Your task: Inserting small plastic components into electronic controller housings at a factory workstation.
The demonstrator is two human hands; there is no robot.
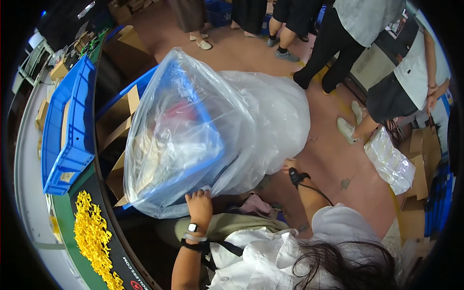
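A large clear plastic bag (pixel 270 121) is spread over a blue crate (pixel 212 130), and its loose part puffs out to the right. Through the film, pale contents and a red patch show blurred inside the crate. My left hand (pixel 198 205) is closed on the bag at the crate's near edge, fingers curled over the film. Against the bag's lower right side is my right hand (pixel 290 166), its bent fingers closed at the film and partly hidden. A watch sits on the left wrist, and a dark device with a cord is strapped to the right.
On the left, a green-edged conveyor (pixel 72 217) carries a pile of small yellow parts (pixel 94 237) and an upright blue bin (pixel 70 125). Cardboard boxes (pixel 128 50) stand beyond. Several people stand ahead and right. A shiny white package (pixel 389 159) leans by cartons (pixel 413 217).
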